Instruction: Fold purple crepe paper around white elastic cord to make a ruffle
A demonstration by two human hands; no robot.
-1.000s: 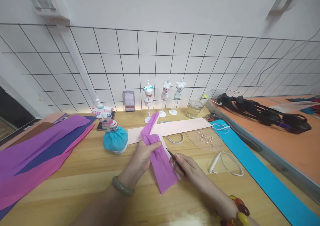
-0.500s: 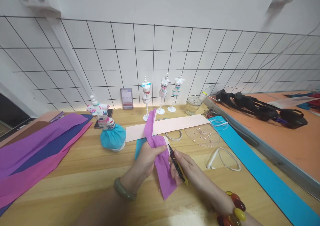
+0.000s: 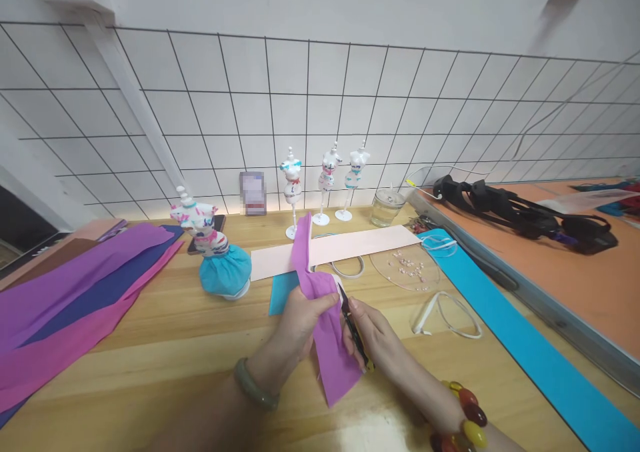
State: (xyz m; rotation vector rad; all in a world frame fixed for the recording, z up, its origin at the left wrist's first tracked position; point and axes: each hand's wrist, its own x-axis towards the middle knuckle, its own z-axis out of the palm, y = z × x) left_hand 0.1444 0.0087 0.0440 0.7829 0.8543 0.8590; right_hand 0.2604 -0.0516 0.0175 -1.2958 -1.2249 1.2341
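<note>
A purple fabric strip (image 3: 336, 365) hangs above the wooden table, pinched near its middle by my left hand (image 3: 299, 322). My right hand (image 3: 373, 332) is closed around small thread snips (image 3: 356, 332) with dark blades and a yellowish end. The blade tips lie at a white strip (image 3: 340, 283) along the purple fabric's edge, close to my left thumb. Whether the blades are apart or together is too small to tell. Behind the fabric lie a pale pink strip (image 3: 370, 242) and a blue fabric piece (image 3: 283, 293).
A small mannequin (image 3: 200, 229) in a blue skirt (image 3: 226, 271) stands left, beside layered fabric strips (image 3: 80, 292). Three mannequins (image 3: 328, 175) and a glass (image 3: 387, 209) stand at the back. Rightward are a bead dish (image 3: 407, 269), white elastic (image 3: 450, 315) and a long blue strip (image 3: 520, 332).
Both hands, with the purple fabric and the snips, have shifted slightly right in the view. The grips look the same, and the snips stay at the fabric's edge.
</note>
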